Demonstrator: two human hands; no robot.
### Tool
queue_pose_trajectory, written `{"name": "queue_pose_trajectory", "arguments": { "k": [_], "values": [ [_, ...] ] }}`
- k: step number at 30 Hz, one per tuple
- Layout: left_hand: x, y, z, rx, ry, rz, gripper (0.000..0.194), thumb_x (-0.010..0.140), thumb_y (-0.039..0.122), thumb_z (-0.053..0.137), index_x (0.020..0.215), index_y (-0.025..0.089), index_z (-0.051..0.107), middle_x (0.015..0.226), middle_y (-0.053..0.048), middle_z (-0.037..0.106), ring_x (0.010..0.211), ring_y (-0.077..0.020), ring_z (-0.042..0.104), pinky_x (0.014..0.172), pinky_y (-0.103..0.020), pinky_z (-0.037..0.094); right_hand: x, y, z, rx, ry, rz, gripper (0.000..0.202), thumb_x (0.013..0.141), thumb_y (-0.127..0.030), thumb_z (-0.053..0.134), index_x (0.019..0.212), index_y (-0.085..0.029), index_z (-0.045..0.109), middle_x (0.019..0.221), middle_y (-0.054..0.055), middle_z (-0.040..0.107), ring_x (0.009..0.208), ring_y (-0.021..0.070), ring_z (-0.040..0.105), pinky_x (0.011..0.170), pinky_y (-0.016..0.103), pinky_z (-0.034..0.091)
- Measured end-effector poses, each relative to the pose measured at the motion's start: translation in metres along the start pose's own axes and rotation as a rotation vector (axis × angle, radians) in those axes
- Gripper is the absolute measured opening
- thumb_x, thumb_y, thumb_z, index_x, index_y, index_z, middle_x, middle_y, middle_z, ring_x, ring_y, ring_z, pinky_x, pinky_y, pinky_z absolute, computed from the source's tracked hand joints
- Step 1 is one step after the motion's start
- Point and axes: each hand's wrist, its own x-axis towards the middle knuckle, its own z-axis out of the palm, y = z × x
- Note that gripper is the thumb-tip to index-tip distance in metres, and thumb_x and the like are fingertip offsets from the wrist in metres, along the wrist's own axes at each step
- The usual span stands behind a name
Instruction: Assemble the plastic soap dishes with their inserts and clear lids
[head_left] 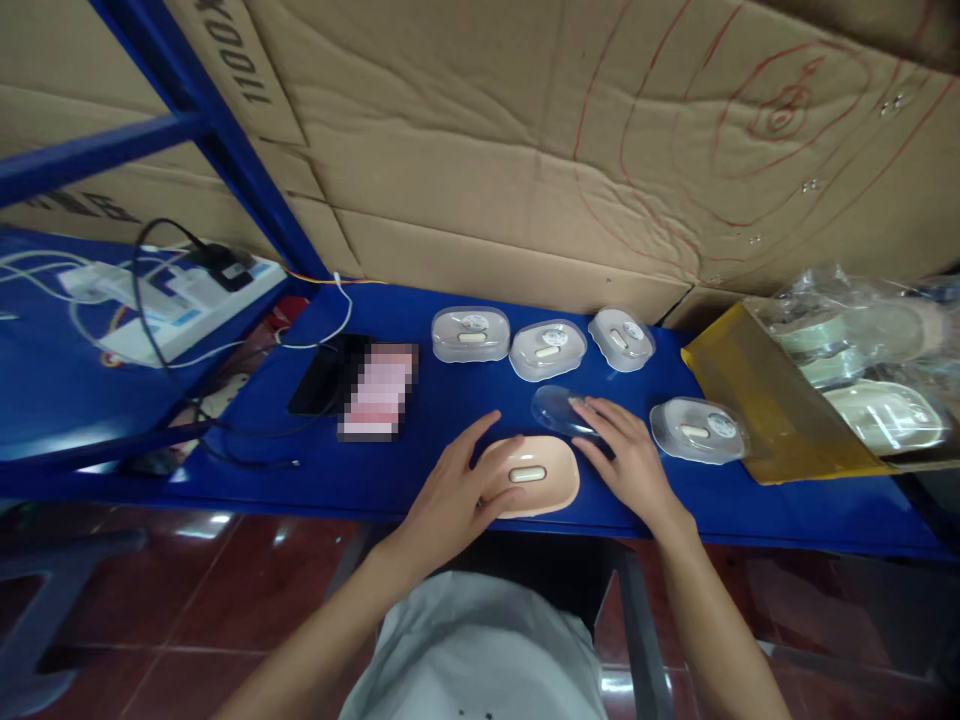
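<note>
the peach dish point(555, 485) lies on the counter point(405, 465), its long axis running left to right. the left hand point(450, 495) is nearer, fingers spread wide over its left end. just beyond the dish, the clear cover point(551, 405) slants under the right hand's point(634, 465) fingertips, slightly parted at its right end; i cannot tell whether they grip.

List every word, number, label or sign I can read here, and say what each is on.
"1100X": on the cardboard, top left, printed at a slant and perhaps cut off.
Dark characters, far left cardboard: partly hidden, unreadable.
Round stickers on four clear covers: too small to read.
Phone screen: pixelated, unreadable.
Power strip markings: too blurred.
</note>
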Motion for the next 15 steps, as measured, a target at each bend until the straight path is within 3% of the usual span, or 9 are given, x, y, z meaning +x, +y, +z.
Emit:
{"name": "queue_pose_trajectory", "arguments": {
  "k": [3,6,8,11,15],
  "values": [
    [-0.005,0.006,-0.002,-0.003,-0.081,0.115,0.044,0.106,0.032,0.067,0.149,0.033,0.056,0.161,-0.012,0.051,0.155,-0.0352,0.045,0.123,-0.059,0.045,-0.004,0.013,-0.002,-0.14,0.024,0.1,0.058,0.111,-0.048,0.051,0.164,-0.027,0.048,0.168,0.016,0.048,0.157,0.0396,0.043,0.125,0.067,0.037],
    [-0.008,0.008,-0.003,-0.033,-0.156,0.093,0.065,0.095,0.035,0.082,0.153,0.035,0.052,0.162,-0.011,0.052,0.157,-0.0374,0.043,0.124,-0.061,0.044,-0.007,-0.003,-0.003,-0.086,0.033,0.033,0.058,0.112,-0.046,0.048,0.168,-0.029,0.04,0.173,0.013,0.041,0.164,0.0359,0.032,0.129,0.066,0.028],
    [-0.009,0.006,-0.002,-0.067,-0.152,0.011,0.077,0.092,0.032,0.086,0.157,0.036,0.046,0.168,-0.012,0.045,0.157,-0.0358,0.044,0.124,-0.057,0.047,-0.01,-0.026,-0.003,0.052,-0.063,-0.119,0.057,0.111,-0.048,0.053,0.165,-0.032,0.044,0.166,0.009,0.052,0.16,0.0299,0.041,0.131,0.058,0.028],
    [-0.01,0.002,0.0,-0.136,-0.128,-0.092,0.089,0.091,0.033,0.087,0.162,0.037,0.034,0.172,-0.013,0.037,0.156,-0.034,0.046,0.123,-0.053,0.05,-0.013,-0.059,0.001,0.226,-0.188,-0.3,0.041,0.109,-0.049,0.06,0.146,-0.033,0.062,0.144,0.003,0.073,0.142,0.023,0.062,0.132,0.05,0.027],
    [-0.013,-0.003,0.001,-0.178,-0.105,-0.152,0.098,0.09,0.032,0.087,0.166,0.041,0.026,0.172,-0.011,0.039,0.158,-0.0333,0.044,0.125,-0.054,0.048,-0.009,-0.074,0.005,0.262,-0.136,-0.328,0.022,0.111,-0.04,0.058,0.126,-0.029,0.07,0.13,0.001,0.079,0.127,0.0191,0.071,0.128,0.047,0.027]
  ]
}}
